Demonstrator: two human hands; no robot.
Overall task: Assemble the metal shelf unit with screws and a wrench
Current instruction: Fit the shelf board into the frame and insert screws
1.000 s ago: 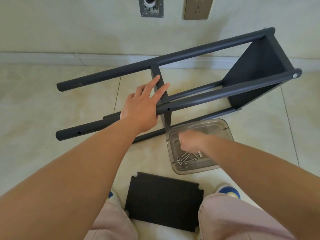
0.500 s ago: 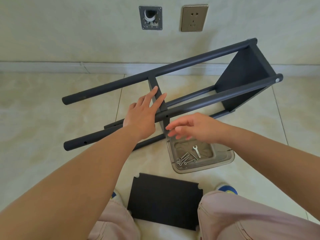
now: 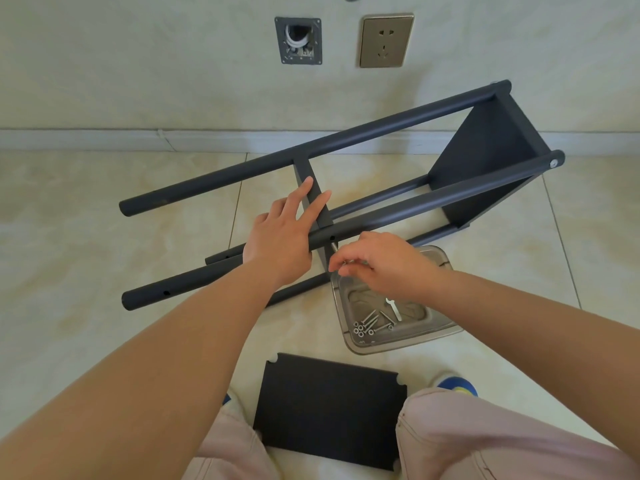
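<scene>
The dark grey metal shelf unit (image 3: 398, 209) lies on its side on the floor, one shelf panel fixed at its far right end. My left hand (image 3: 282, 235) rests on the near upper pole, its fingers straight against the middle shelf panel (image 3: 313, 188). My right hand (image 3: 377, 263) pinches a screw (image 3: 335, 247) whose tip points up at a hole in that pole. Below it a clear plastic tray (image 3: 446, 332) holds several screws (image 3: 369, 323) and a small wrench (image 3: 394, 308).
A loose black shelf panel (image 3: 329, 407) lies on the tiled floor between my knees. The wall with a socket (image 3: 386, 39) and an open cable box (image 3: 299, 40) stands just behind the unit. Blue shoe toes show beside the panel.
My right hand left the tray with a screw and rose to the near pole's hole beside my left hand. The left hand has stayed on the pole and panel.
</scene>
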